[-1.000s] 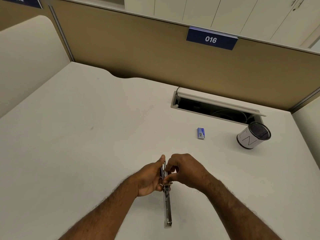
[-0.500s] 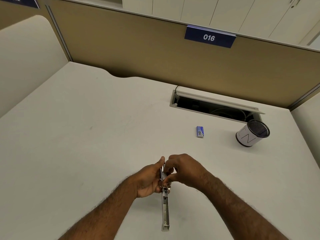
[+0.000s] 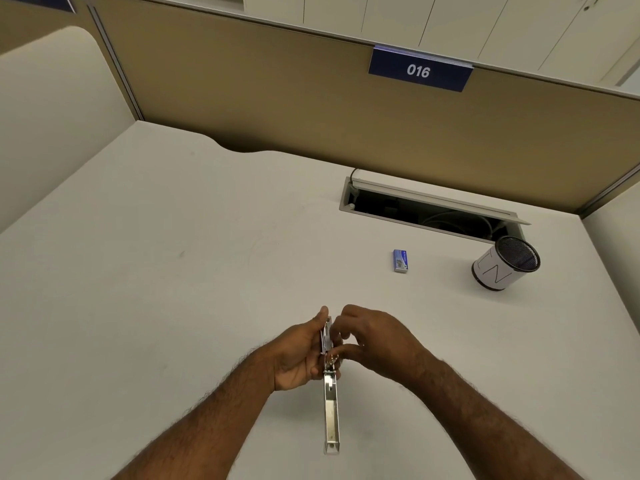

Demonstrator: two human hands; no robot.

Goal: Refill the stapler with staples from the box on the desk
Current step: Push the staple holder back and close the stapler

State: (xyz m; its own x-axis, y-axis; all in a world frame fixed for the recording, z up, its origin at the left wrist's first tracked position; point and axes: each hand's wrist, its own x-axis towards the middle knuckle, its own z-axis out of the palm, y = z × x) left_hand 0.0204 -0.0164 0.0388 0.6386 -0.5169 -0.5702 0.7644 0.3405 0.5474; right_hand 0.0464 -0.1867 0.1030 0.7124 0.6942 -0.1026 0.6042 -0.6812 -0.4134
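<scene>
From my remote seat I look down on two bare forearms meeting near the middle of a pale desk [image 3: 173,271]. The left hand [image 3: 298,355] grasps the stapler [image 3: 330,403] by its far end, thumb up along the metal. The stapler is swung open, and its long silver staple channel points toward the near edge. The right hand [image 3: 374,337] has its fingers curled at the hinge, pinching something small there; I cannot tell what.

I judge the step in hand to be opening and readying the stapler for loading. No staples are visible in the channel. The small blue staple box [image 3: 400,260] lies closed on the desk, well apart, far and to the right of the hands. The next move probably calls for freeing the right hand to reach for that box.

Farther right a mesh pen cup [image 3: 504,263] with a white paper wrap stands beside an open cable hatch [image 3: 429,211]. A tan partition [image 3: 277,109] rises behind, carrying a blue sign [image 3: 419,69] reading 016.
</scene>
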